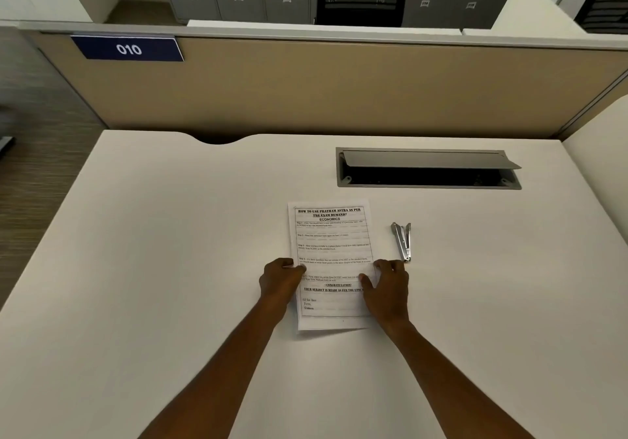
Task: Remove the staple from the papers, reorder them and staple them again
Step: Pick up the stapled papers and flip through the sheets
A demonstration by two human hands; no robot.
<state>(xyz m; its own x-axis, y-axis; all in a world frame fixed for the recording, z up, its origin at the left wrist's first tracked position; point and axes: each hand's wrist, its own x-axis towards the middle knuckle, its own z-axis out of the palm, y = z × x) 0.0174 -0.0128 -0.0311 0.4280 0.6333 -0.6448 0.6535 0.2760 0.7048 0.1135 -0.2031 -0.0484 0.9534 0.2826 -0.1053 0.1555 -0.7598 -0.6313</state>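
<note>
White desk (170, 268), tan partition (339, 88)

Only arms and hands are showing. The left forearm (217, 370) is filling the lower centre-left of the frame and the right forearm (455, 377) the lower right. Both are showing bare along their whole visible length, from frame edge to wrist. Both are looking slim and are narrowing steadily toward the wrists. The left hand (280, 280) and right hand (387, 289), near mid-frame, are likewise showing bare. Knuckle ridges are standing out on both. Nail detail is blurring out at this size.
</note>
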